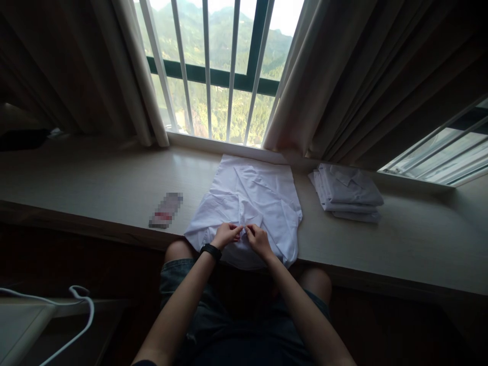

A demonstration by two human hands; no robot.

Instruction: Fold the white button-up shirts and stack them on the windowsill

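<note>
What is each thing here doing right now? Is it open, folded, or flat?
Shirt: spread flat, near edge pinched.
Left hand: pinching the shirt.
Right hand: pinching the shirt.
Pile of shirts: folded, stacked.
Curtains: drawn apart.
Small packet: lying flat, blurred.

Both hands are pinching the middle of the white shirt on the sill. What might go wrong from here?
1. The white shirt hangs over the ledge edge at its near hem; a tug by the left hand or right hand may slide it off.
2. Pinching may bunch the creased fabric further.
3. The folded stack lies close by; a wide sweep might knock it.
</note>
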